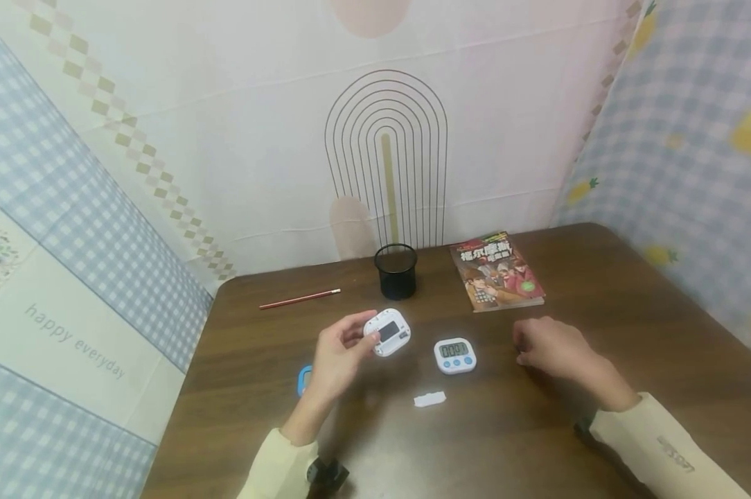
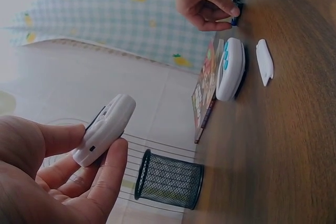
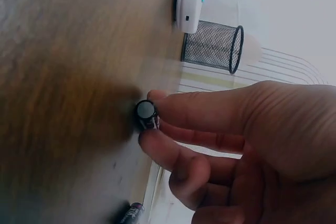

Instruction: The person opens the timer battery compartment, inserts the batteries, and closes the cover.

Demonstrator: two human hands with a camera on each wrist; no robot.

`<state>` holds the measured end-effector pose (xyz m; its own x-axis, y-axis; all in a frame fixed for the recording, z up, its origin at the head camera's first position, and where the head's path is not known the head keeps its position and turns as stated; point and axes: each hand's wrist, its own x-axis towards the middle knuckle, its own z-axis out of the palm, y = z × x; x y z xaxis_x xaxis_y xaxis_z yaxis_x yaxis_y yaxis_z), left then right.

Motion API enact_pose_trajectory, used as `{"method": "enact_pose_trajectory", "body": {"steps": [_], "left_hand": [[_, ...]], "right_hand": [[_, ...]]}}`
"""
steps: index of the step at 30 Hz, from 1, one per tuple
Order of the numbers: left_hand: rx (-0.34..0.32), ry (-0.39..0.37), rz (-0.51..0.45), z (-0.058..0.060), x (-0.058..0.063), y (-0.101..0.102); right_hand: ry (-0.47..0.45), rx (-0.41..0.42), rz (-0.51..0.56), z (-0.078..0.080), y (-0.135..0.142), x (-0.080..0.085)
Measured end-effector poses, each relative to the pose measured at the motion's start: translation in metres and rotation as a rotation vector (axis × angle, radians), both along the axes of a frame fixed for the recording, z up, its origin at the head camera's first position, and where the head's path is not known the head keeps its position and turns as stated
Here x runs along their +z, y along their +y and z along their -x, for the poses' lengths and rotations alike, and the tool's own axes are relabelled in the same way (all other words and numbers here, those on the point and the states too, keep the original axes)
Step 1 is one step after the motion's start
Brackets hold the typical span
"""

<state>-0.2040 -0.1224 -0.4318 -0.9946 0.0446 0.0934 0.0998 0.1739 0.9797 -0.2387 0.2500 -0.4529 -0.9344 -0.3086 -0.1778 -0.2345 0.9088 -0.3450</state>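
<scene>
The left hand (image 1: pixel 338 352) pinches a white timer (image 1: pixel 390 332) between thumb and fingers, raised above the table (image 1: pixel 382 457), its back toward the head camera. The right hand (image 1: pixel 553 348) pinches a battery (image 3: pixel 146 110) low over the table — right of a 2nd timer (image 1: pixel 455 356), which lies near a loose white cover (image 1: pixel 429 399).
</scene>
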Motion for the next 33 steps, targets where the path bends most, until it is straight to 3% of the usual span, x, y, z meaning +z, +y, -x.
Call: {"method": "enact_pose_trajectory", "body": {"steps": [11,25,33], "left_hand": [[0.007,-0.001,0.008,0.001,0.003,0.001],[0.008,-0.004,0.009,-0.001,0.001,0.002],[-0.003,-0.010,0.002,-0.002,0.000,0.004]], "right_hand": [[0.038,0.008,-0.031,0.003,-0.007,-0.001],[0.089,0.089,0.139,0.001,-0.019,0.002],[0.149,0.130,0.169,0.001,-0.029,0.010]]}}
